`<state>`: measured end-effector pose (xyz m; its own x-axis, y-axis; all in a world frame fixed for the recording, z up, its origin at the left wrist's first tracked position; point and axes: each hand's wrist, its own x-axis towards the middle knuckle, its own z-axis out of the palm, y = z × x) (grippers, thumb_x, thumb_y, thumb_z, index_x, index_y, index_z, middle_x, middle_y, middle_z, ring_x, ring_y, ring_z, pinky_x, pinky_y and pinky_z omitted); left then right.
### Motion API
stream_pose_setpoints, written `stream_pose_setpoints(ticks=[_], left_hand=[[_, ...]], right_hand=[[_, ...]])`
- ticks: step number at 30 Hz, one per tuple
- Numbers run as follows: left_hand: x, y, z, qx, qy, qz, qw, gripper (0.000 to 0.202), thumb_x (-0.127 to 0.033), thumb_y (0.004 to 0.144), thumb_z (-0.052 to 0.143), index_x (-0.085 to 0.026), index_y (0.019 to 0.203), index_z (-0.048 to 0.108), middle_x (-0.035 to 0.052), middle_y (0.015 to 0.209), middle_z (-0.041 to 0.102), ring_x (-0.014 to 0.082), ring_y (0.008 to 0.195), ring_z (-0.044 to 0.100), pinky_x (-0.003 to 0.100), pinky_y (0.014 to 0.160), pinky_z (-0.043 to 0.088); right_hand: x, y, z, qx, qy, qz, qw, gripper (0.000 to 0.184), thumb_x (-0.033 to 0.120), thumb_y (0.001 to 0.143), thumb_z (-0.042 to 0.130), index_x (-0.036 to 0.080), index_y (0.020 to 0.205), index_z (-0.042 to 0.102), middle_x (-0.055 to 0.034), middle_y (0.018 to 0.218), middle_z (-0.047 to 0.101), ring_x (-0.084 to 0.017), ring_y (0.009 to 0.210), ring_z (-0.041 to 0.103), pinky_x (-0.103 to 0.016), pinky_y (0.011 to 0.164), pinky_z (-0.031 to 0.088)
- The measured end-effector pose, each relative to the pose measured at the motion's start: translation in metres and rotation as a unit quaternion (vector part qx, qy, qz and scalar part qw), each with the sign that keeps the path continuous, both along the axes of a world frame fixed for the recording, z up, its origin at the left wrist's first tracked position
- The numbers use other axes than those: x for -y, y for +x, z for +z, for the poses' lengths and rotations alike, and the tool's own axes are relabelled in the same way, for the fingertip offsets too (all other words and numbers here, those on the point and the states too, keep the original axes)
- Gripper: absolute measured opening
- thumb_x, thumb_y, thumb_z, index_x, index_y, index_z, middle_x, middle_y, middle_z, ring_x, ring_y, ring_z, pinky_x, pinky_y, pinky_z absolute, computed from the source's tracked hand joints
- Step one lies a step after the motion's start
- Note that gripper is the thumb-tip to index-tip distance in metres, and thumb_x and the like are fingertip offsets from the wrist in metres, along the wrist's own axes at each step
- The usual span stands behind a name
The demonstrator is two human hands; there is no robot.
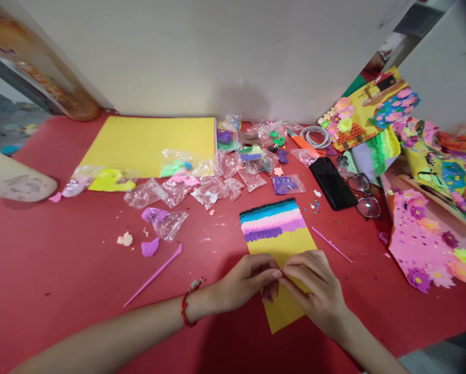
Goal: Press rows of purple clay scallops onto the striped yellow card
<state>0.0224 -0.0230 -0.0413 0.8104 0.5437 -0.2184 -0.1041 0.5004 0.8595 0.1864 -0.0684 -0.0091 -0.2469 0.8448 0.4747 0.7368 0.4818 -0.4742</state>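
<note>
Left hand (pixel 256 278) and right hand (pixel 314 291) meet at pinched fingertips over the yellow card (pixel 289 314), probably for fine control; cannot tell whether a small piece sits between them. Card lies on the red desk (pixel 80 322) below the hands, its far end bearing coloured clay bands (pixel 271 221), presumably left uncovered so the ridges stay unpressed. 2 pink sticks (pixel 154 275) flank the card and clay bags (pixel 213 187) lie beyond it, presumably for easy reach.

L hand (pixel 246 284) & R hand (pixel 317 285) tog., fingers (pixel 266 279) bent, tips meeting, forearms (pixel 116 332) angled in.
</note>
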Motion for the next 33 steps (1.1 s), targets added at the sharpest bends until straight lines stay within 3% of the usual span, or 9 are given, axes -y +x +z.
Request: stream_pose_setpoints(ticks=[5, 9, 15, 20, 23, 26, 30, 33], left_hand=[[0.000, 0.002, 0.001, -0.043, 0.023, 0.019, 0.999, 0.026, -0.039, 0.084, 0.054, -0.013, 0.082, 0.051, -0.0002, 0.068, 0.054, 0.0083, 0.057, 0.053, 0.021, 0.054, 0.043], [0.002, 0.002, -0.003, -0.045, 0.080, 0.019, 0.996, 0.003, -0.016, 0.082, 0.051, -0.014, 0.085, 0.051, 0.0004, 0.075, 0.053, 0.0090, 0.065, 0.053, 0.021, 0.059, 0.042], [0.004, -0.001, -0.002, -0.063, 0.163, -0.004, 0.985, 0.022, -0.002, 0.076, 0.040, -0.014, 0.089, 0.053, 0.0011, 0.075, 0.053, 0.0099, 0.066, 0.048, 0.021, 0.060, 0.040], [0.003, -0.002, 0.000, -0.086, 0.190, -0.011, 0.978, 0.025, -0.002, 0.075, 0.038, -0.014, 0.092, 0.053, 0.0004, 0.074, 0.051, 0.0111, 0.067, 0.047, 0.023, 0.062, 0.040], [0.004, -0.002, -0.001, -0.097, 0.209, -0.025, 0.973, 0.026, -0.003, 0.075, 0.040, -0.014, 0.096, 0.052, 0.0000, 0.074, 0.049, 0.0107, 0.065, 0.044, 0.022, 0.059, 0.038], [0.003, -0.001, -0.002, -0.096, 0.218, -0.024, 0.971, 0.021, -0.006, 0.079, 0.041, -0.014, 0.096, 0.051, 0.0010, 0.077, 0.050, 0.0108, 0.066, 0.044, 0.023, 0.060, 0.039], [0.001, 0.001, -0.002, -0.064, 0.131, -0.011, 0.989, 0.018, -0.022, 0.090, 0.040, -0.014, 0.103, 0.049, 0.0034, 0.079, 0.054, 0.0111, 0.067, 0.051, 0.025, 0.064, 0.044], [-0.001, 0.001, -0.003, -0.039, 0.073, -0.007, 0.997, 0.027, -0.037, 0.091, 0.042, -0.013, 0.101, 0.050, 0.0041, 0.078, 0.056, 0.0116, 0.065, 0.055, 0.025, 0.062, 0.046]], right_hand=[[-0.002, 0.012, 0.004, -0.091, -0.071, -0.068, 0.991, 0.008, 0.016, 0.083, 0.053, 0.022, 0.081, 0.057, -0.0020, 0.075, 0.065, -0.014, 0.071, 0.063, -0.026, 0.061, 0.051], [-0.002, 0.017, 0.007, -0.126, -0.117, -0.044, 0.984, 0.010, 0.014, 0.080, 0.056, 0.022, 0.082, 0.062, -0.0002, 0.073, 0.068, -0.012, 0.065, 0.066, -0.021, 0.057, 0.054], [-0.001, 0.013, 0.005, -0.176, -0.155, -0.053, 0.971, 0.008, 0.014, 0.074, 0.064, 0.022, 0.075, 0.066, 0.0011, 0.066, 0.070, -0.012, 0.057, 0.065, -0.020, 0.053, 0.055], [-0.001, 0.013, 0.003, -0.298, -0.237, -0.055, 0.923, 0.009, 0.024, 0.069, 0.069, 0.020, 0.075, 0.064, -0.0013, 0.066, 0.070, -0.013, 0.054, 0.064, -0.021, 0.048, 0.054], [-0.004, 0.013, 0.006, -0.313, -0.263, -0.101, 0.907, 0.013, 0.029, 0.069, 0.069, 0.019, 0.066, 0.062, 0.0003, 0.056, 0.063, -0.011, 0.046, 0.058, -0.019, 0.039, 0.048], [-0.008, 0.013, 0.008, -0.308, -0.289, -0.120, 0.899, 0.013, 0.030, 0.075, 0.063, 0.018, 0.071, 0.067, -0.0015, 0.059, 0.066, -0.010, 0.044, 0.057, -0.019, 0.039, 0.047], [-0.009, 0.013, 0.009, -0.295, -0.309, -0.120, 0.896, 0.016, 0.030, 0.079, 0.059, 0.020, 0.081, 0.072, -0.0031, 0.066, 0.070, -0.011, 0.050, 0.061, -0.021, 0.047, 0.052], [-0.007, 0.012, 0.007, -0.268, -0.283, -0.105, 0.915, 0.009, 0.027, 0.075, 0.064, 0.022, 0.077, 0.072, -0.0018, 0.069, 0.072, -0.013, 0.053, 0.065, -0.021, 0.050, 0.054]])
